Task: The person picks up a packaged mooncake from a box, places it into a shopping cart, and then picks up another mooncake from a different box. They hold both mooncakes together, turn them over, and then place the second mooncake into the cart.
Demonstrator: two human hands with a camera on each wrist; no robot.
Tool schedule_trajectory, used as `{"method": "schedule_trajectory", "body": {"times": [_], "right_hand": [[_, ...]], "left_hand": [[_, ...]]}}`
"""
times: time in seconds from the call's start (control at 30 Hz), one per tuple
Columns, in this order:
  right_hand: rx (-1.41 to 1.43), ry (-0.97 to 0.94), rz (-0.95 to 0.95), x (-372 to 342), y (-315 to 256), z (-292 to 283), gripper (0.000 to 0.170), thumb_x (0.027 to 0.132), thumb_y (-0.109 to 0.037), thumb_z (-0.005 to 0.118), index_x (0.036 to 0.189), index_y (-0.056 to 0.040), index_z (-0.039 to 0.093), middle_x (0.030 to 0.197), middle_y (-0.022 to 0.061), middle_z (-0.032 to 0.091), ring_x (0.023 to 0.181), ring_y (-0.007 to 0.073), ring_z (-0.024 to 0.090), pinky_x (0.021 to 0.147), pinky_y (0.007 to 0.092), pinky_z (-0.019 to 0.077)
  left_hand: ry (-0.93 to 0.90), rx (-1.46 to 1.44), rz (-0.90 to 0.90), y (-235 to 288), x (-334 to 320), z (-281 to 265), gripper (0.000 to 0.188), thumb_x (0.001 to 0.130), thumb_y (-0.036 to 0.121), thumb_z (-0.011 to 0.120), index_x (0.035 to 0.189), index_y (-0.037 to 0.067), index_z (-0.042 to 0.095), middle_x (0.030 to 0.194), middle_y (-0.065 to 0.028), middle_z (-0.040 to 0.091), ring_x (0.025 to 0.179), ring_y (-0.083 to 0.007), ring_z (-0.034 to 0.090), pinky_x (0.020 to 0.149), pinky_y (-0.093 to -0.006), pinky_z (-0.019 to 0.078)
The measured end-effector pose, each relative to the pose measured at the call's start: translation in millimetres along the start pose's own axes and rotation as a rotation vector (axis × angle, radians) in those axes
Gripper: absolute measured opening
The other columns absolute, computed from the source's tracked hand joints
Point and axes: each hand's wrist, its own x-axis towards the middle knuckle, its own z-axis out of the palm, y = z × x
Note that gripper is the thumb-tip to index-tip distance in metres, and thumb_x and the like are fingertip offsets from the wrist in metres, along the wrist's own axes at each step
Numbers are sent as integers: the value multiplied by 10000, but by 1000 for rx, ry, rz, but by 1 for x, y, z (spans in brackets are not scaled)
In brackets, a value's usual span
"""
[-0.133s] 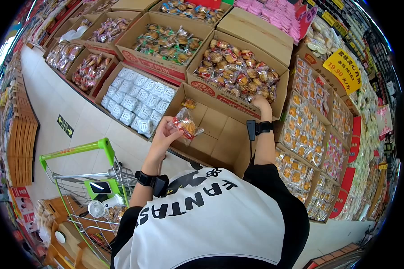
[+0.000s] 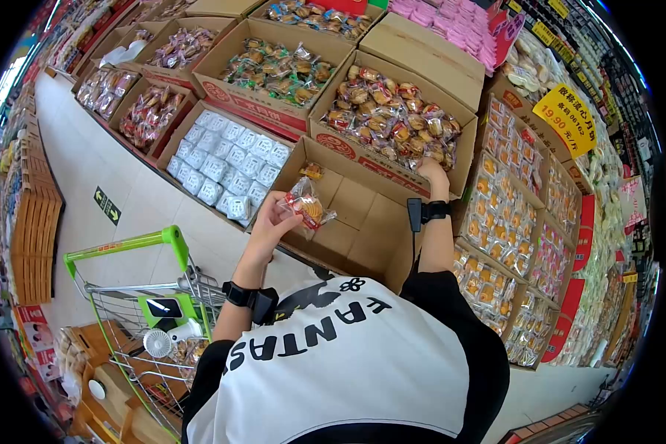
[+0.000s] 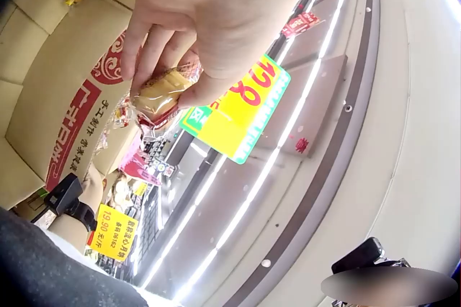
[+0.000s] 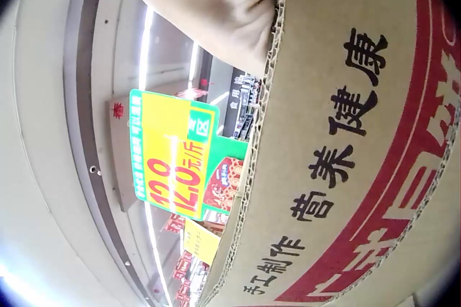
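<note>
A full box (image 2: 371, 164) of wrapped cakes (image 2: 392, 111) faces you behind a barer box (image 2: 362, 222); your right hand (image 2: 431, 172) reaches over the full one's front edge (image 4: 267, 69), fingers hidden, grip impossible to tell. Your left hand (image 2: 274, 220) pinches one wrapped cake (image 2: 308, 206) over the barer box's left end. Hold it lightly, as it may crack; lift the right hand high past that cardboard edge, with open room above the barer box.

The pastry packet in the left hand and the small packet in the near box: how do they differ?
The pastry packet is held in the left hand, while the small packet lies in a corner of the near box. The pastry packet has clear and red wrapping; the small packet looks mostly yellow. Both wrappers look shiny.
</note>
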Motion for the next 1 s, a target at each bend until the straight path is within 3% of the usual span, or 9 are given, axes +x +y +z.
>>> {"method": "schedule_trajectory", "body": {"times": [0.07,0.23,0.37,0.43,0.67,0.77,0.87,0.93,1.0], "right_hand": [[3,-20,46,3,-2,7,202,687,-94,525,827,37,590,877,235,583,816,338,578,675,431,452],[143,280,-309,-29,-2,-3,321,718,-276,601,853,14,576,904,220,576,867,342,556,720,404,440],[289,392,-261,-50,-15,-11,399,736,-321,613,916,29,549,891,206,566,817,351,548,737,370,425],[395,555,-344,-52,-14,-10,432,807,-398,511,999,-12,529,913,221,571,878,352,544,738,383,425],[743,593,-317,-32,-2,-3,446,841,-400,461,1014,9,504,925,216,568,863,364,538,766,375,405],[723,583,-314,-38,-4,-6,419,851,-372,466,1023,9,498,853,189,576,836,298,569,689,335,445],[1002,437,-302,-63,-15,-16,325,849,-280,513,1021,-5,502,819,133,556,812,197,583,608,269,480],[1235,582,-477,-57,-10,-12,255,823,-161,564,1016,-7,499,822,70,516,816,121,559,582,224,509],[1319,679,-512,-68,-15,-15,253,808,-127,578,1012,-2,497,848,61,513,817,124,552,606,246,522]], "left_hand": [[-4,1,2,3,-1,-3,274,765,0,566,991,30,415,973,-82,557,902,-132,545,809,-246,415],[11,3,-5,1,-1,-3,277,763,-7,562,996,28,415,972,-90,560,899,-133,546,809,-246,414],[16,22,-10,3,-2,-2,278,764,-6,562,998,27,415,974,-89,560,901,-133,546,810,-246,413],[13,22,-9,4,-2,-1,276,767,-5,560,999,27,415,980,-90,558,907,-133,545,815,-246,411],[0,39,-18,4,-2,-1,275,771,-3,557,1004,28,416,991,-90,556,919,-133,543,825,-249,410],[-3,41,-13,4,-1,-1,275,773,0,558,1007,29,416,990,-88,556,918,-133,544,819,-251,415],[-31,43,-5,3,-1,-1,275,775,3,559,1008,29,416,989,-89,555,920,-136,544,811,-251,421],[-11,23,7,5,-2,3,335,767,16,566,1063,61,415,854,-38,548,778,-78,528,711,-201,419],[-17,26,5,4,-3,0,355,767,14,564,1083,59,407,876,-44,551,794,-84,532,721,-204,419]]}}
